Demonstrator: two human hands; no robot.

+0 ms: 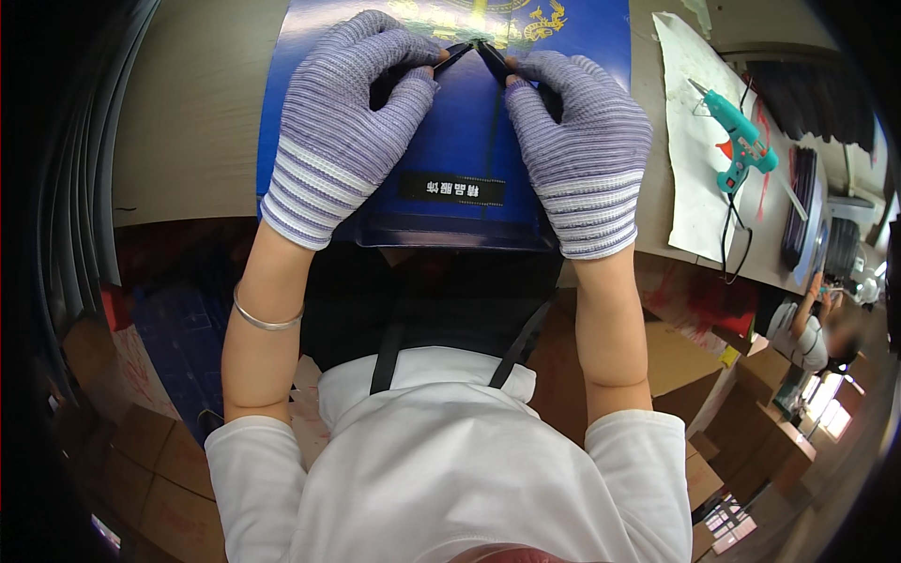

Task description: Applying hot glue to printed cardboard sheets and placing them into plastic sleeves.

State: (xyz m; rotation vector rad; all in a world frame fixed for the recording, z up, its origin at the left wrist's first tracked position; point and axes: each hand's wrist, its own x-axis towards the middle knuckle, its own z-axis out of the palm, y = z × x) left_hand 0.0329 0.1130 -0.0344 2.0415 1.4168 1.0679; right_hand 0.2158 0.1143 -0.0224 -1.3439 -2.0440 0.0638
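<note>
Over the blue box [466, 141], the left hand [347, 108] pinches one black strip [454, 58] between closed fingers, the right hand [587, 117] a second strip [492, 61], tips seemingly unjoined. A black label [452, 189] already lies toward the box's near edge.

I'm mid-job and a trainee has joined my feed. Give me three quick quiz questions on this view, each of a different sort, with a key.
1. Fill in: the left hand and right hand each pinch a narrow piece of ____ colour.
2. Where is the silver bangle worn?
A. On the right forearm
B. On the left forearm
C. On both forearms
3. True or false: the glue gun is gripped in the right hand.

Key
1. Black
2. B
3. False: the teal glue gun lies to the right of the glossy blue panel, with neither hand on it.
</note>
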